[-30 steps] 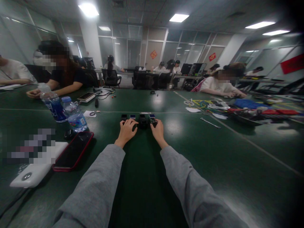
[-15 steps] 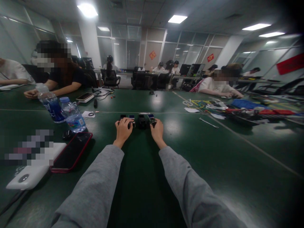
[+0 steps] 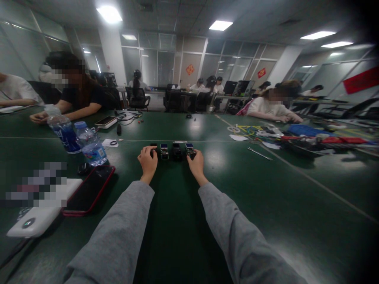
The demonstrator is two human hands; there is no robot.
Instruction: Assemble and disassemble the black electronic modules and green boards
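"Spreading beneath both hands is a glossy green tabletop (image 3: pixel 251 221), isn't it?"

"Yes, with a pale seam (image 3: pixel 133 140) running across it. Glass partitions (image 3: pixel 148 65) stand at the back, bright ceiling panels (image 3: pixel 220 25) shine overhead, and a red banner (image 3: pixel 361 79) hangs on the right. A co-worker in a dark top (image 3: pixel 85 94) sits across on the left."

"Where are the small devices?"

"Side by side on the tabletop, straight ahead of the wearer: the left black device (image 3: pixel 153 144), a circuit module (image 3: pixel 164 152), a second black device (image 3: pixel 177 151) and the right-hand module (image 3: pixel 189 146)."

"Which way do they point?"

"The middle two have their long axes running away from the wearer. Both modules carry their screens at the far end; the right-hand one is slightly skewed, far end leftward. The left black device is too covered to judge."

"And the hands?"

"The right hand (image 3: pixel 195 162) has thumb and fingers clamped on the right-hand module. The left hand (image 3: pixel 148 161) curls about the left black device; I cannot tell whether it grips."
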